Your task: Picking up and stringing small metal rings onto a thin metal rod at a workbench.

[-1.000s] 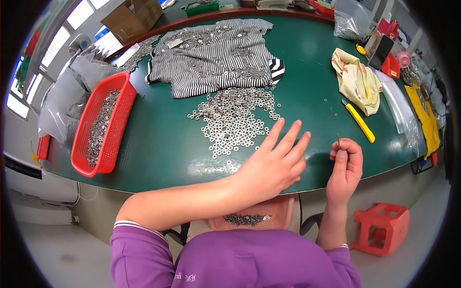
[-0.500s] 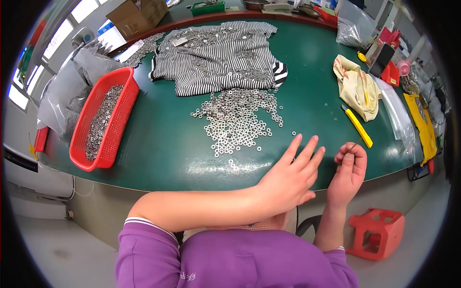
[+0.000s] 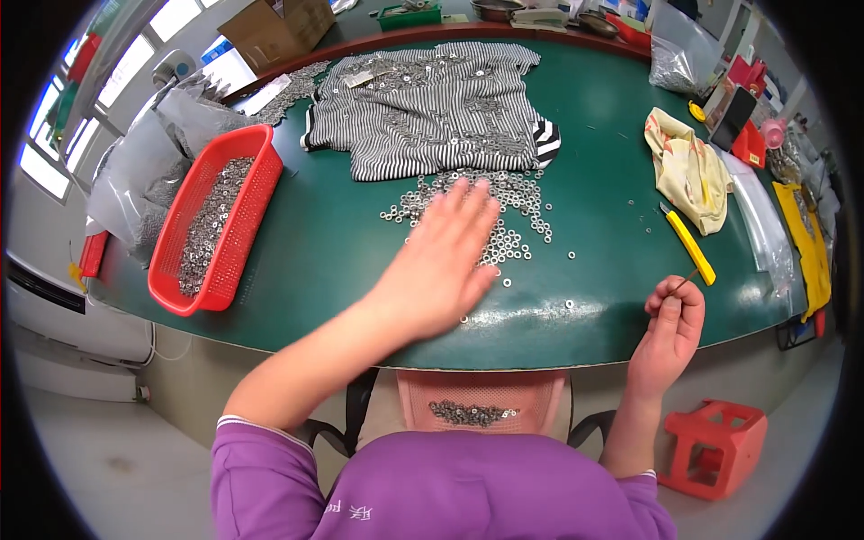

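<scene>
Small silver metal rings (image 3: 511,243) lie in a loose spread on the green table (image 3: 342,270). Over their left part rests my left hand (image 3: 432,265), palm down, its fingers stretched out and covering some of them. Closer to the table's front edge, my right hand (image 3: 668,337) pinches a thin dark rod (image 3: 687,277), whose exact kind is too small to make out. A few stray rings sit apart, one (image 3: 569,304) between my hands. On my lap, a pink mesh basket (image 3: 416,396) holds a heap of metal rings.
A striped cloth (image 3: 423,117) with more metal pieces lies behind the rings. At left stands a red basket (image 3: 162,261) of small metal parts beside plastic bags (image 3: 135,193). A yellow cutter knife (image 3: 691,247) and cream cloth (image 3: 688,171) lie right; a red stool (image 3: 720,450) stands below.
My left hand has moved left and away from me, from near the right hand onto the rings. The lap basket has come into view. My right hand keeps its pinch.
</scene>
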A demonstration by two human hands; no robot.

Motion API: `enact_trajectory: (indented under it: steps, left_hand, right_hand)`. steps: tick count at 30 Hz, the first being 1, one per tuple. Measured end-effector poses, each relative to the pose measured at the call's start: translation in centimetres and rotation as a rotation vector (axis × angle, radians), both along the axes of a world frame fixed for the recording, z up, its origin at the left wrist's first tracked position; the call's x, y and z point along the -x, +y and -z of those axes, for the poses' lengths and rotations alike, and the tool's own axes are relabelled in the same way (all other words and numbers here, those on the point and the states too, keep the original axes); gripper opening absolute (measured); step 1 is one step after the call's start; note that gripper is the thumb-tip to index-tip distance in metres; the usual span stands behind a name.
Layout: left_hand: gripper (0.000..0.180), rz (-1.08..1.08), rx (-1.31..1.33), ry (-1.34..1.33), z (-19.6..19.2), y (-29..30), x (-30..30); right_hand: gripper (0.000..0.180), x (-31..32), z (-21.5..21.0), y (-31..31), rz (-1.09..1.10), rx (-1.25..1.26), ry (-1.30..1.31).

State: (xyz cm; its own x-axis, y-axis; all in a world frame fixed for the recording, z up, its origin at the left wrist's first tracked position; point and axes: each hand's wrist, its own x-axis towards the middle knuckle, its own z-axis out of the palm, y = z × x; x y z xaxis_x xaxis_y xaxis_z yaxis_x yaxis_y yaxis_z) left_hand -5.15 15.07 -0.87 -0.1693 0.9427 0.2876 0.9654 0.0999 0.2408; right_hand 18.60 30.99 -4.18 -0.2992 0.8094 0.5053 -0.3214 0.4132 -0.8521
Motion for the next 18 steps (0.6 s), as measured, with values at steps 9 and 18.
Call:
enact_trajectory:
  steps: [9, 18]
  left_hand:
    - [0.064, 0.045, 0.206, -0.044, -0.1, -3.8, 3.5]
    - [0.071, -0.042, 0.244, 0.031, -0.3, -5.7, 3.2]
  right_hand:
    - [0.012, 0.0, 0.3, 0.0, -0.028, 0.005, -0.002]
    - [0.012, -0.2, 0.3, 0.0, -0.006, -0.007, -0.028]
